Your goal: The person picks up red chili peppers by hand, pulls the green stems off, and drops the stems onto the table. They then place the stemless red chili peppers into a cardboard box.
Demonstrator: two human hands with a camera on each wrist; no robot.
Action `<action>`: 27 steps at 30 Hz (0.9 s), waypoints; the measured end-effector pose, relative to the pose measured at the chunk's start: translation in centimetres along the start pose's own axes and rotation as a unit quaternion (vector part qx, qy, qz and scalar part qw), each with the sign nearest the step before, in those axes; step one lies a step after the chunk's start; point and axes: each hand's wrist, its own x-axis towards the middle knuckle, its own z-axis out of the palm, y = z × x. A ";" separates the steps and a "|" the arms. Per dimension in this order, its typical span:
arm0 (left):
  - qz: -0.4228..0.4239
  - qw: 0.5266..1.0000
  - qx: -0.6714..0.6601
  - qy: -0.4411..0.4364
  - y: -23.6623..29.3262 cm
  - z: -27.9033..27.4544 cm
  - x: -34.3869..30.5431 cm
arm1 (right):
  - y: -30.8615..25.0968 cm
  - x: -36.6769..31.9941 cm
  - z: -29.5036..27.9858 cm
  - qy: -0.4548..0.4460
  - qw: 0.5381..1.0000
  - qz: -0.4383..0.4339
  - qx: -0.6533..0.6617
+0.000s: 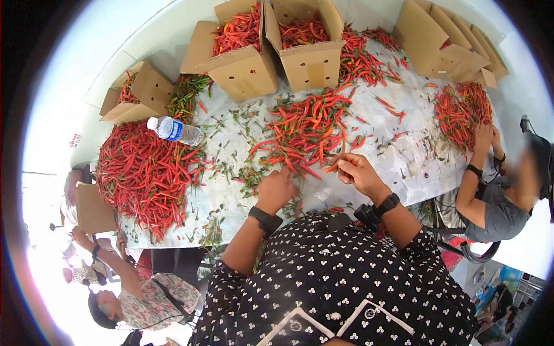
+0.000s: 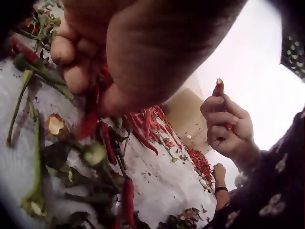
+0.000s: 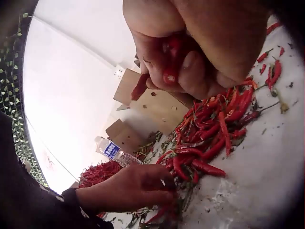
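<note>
My right hand (image 1: 360, 175) is raised just in front of the middle heap of red chili peppers (image 1: 311, 124). It grips more than one chili (image 3: 139, 87); red ends show inside the curled fingers, and one pokes out past the fingertips. At the near left edge of that heap, my left hand (image 1: 276, 190) is low over the table, fingers curled down. Between its thumb and fingers it pinches a red chili (image 2: 89, 117), partly hidden by the hand. Green stems (image 2: 35, 174) and leafy scraps lie under and around the left hand.
A large chili heap (image 1: 144, 173) with a water bottle (image 1: 176, 131) on it lies left. Cardboard boxes (image 1: 245, 72) of chilies line the back. Another person's hands (image 1: 486, 138) touch a heap at right; a further person (image 1: 144, 291) is at lower left.
</note>
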 end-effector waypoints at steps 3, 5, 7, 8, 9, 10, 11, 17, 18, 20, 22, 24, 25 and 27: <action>-0.004 1.000 0.002 0.008 -0.2 0.4 -0.1 | 0.2 -0.8 -1.0 -0.010 0.998 0.020 0.051; 0.014 0.999 -0.015 0.039 -0.7 0.7 -0.1 | 0.3 -1.4 -1.4 -0.017 0.997 0.023 0.074; -0.047 0.995 -0.077 0.044 -1.0 0.5 0.1 | 0.5 -1.9 -2.1 -0.001 0.991 0.031 0.132; -0.054 0.994 -0.084 0.037 -1.5 0.4 0.2 | 0.6 -2.2 -2.5 0.002 0.991 0.030 0.134; -0.051 0.994 -0.085 0.035 -1.6 0.0 0.3 | 0.6 -2.4 -2.8 0.012 0.987 0.037 0.155; -0.095 0.979 -0.179 0.036 -1.5 -0.5 0.5 | 0.5 -2.5 -3.0 0.022 0.983 0.045 0.176; -0.138 0.952 -0.271 0.038 -1.6 -0.9 0.6 | 0.5 -2.7 -3.3 0.022 0.983 0.044 0.177; -0.167 0.840 -0.516 -0.022 -2.2 -2.4 1.7 | -0.8 -7.7 -7.8 -0.013 0.974 0.129 -0.185; -0.169 0.802 -0.571 -0.044 -2.0 -2.7 1.7 | -1.2 -9.1 -8.5 -0.033 0.951 0.148 -0.270; -0.162 0.776 -0.608 -0.041 -1.7 -2.9 1.7 | -1.1 -12.0 -9.6 -0.080 0.907 0.195 -0.365; -0.128 0.733 -0.665 -0.051 -1.1 -3.2 1.7 | -1.1 -13.5 -9.6 -0.137 0.769 0.292 -0.552; -0.129 0.730 -0.669 -0.056 0.2 -3.6 1.8 | -2.1 -13.3 -8.1 -0.173 0.694 0.327 -0.617; -0.130 0.726 -0.672 -0.060 0.6 -3.6 2.0 | -1.9 -12.9 -8.1 -0.130 0.749 0.256 -0.597; -0.108 0.734 -0.665 -0.083 0.8 -3.0 2.5 | -1.4 -10.9 -7.4 -0.035 0.826 0.122 -0.549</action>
